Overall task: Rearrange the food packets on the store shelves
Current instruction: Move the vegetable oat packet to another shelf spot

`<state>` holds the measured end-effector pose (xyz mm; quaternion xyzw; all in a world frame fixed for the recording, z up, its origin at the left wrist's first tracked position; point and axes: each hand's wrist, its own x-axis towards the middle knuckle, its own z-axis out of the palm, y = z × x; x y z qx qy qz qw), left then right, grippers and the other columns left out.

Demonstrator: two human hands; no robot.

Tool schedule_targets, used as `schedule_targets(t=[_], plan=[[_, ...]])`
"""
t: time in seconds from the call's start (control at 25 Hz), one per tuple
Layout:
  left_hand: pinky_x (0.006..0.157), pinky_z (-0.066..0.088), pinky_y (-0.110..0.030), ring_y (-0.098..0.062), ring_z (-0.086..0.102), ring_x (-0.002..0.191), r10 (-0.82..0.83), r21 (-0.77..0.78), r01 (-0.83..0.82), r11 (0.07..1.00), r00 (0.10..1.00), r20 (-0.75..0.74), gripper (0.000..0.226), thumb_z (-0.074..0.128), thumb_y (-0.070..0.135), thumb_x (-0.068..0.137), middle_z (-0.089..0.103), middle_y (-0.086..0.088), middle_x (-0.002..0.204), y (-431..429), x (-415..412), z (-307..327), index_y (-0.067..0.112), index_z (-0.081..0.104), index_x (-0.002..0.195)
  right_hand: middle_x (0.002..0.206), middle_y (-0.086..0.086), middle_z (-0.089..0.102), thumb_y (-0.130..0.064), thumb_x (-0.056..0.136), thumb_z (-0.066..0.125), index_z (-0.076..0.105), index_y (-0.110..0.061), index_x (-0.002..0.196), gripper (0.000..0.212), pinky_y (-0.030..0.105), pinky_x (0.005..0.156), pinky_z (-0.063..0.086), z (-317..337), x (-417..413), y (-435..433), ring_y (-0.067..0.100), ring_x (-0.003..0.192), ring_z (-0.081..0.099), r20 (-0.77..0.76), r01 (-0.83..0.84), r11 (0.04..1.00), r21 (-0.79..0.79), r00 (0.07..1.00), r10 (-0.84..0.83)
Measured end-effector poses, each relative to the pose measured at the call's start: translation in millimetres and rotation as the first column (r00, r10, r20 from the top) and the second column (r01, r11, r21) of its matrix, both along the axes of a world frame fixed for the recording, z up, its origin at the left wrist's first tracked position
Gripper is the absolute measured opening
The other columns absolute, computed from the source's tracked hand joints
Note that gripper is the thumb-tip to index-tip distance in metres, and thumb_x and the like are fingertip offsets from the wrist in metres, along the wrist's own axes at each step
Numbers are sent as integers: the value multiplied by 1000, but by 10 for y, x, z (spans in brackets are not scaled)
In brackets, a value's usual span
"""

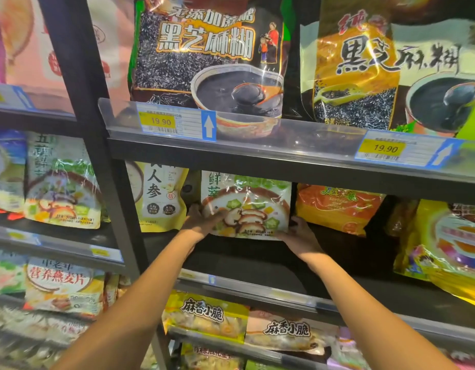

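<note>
A white packet printed with a bowl of mushroom and vegetable porridge [255,201] stands upright on the middle shelf [257,260], deep under the shelf above. My left hand [201,218] grips its lower left edge, fingers across the front. My right hand [300,233] holds its lower right corner from below. To its left stands a yellow-and-white ginseng packet [161,198]; to its right an orange packet [335,206] leans back.
Two large black sesame paste bags [209,49] [386,70] fill the top shelf above price tags reading 19.90. A yellow bag [450,244] sits at the far right. Sesame crisp packets [207,316] lie on the lower shelf. A black upright post [97,145] separates the left bay.
</note>
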<state>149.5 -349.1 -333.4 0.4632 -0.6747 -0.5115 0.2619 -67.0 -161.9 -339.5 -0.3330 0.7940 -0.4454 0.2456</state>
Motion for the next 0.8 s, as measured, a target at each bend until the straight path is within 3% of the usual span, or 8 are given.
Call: schedule_targets(t=[0.08,0.16,0.28,0.48,0.64,0.8], plan=[[107,45,-38,-28,53,136,-13,-16,12,1000,1000,-27,115,75,78,67,51,-4,154,15,34,76,12,38,154,112,-4,65,-43,79,86,40,-17,151,89,41,98,54,-1,-81,74,21,106,65,-11,9,1000,5,1000,-9],[104,44,-32,-19,56,131,-29,6,31,1000,983,-181,92,79,65,78,57,6,141,-8,49,177,18,45,150,120,-2,68,-49,72,89,51,-20,144,86,40,95,56,-22,-100,84,19,105,67,-31,-11,1000,-6,999,11],[111,49,-44,-18,67,123,-151,28,167,986,943,-298,99,88,72,59,67,4,138,-70,63,321,28,56,142,127,-5,69,-42,71,92,55,-26,139,79,37,99,53,-25,-35,65,18,115,65,25,-75,995,-64,997,77],[110,50,-48,-18,59,132,-132,-24,130,991,971,-200,98,88,76,56,53,1,154,-291,28,155,38,57,142,121,-11,68,-33,73,93,53,-30,133,72,33,97,52,-3,11,27,8,106,65,70,-93,988,-121,992,102],[101,51,-37,-16,63,120,-159,-62,153,986,983,-96,73,84,61,76,64,7,138,-66,115,349,31,59,138,116,-15,69,-34,71,93,51,-36,132,74,21,78,52,62,-31,137,3,99,65,69,-139,986,-89,987,146],[101,56,-40,-16,73,110,-202,48,216,975,958,-201,49,91,44,74,77,8,117,137,198,294,33,70,117,120,-15,72,-41,62,98,53,-37,133,84,31,98,54,23,-41,278,7,111,68,62,-216,973,-77,973,221]])
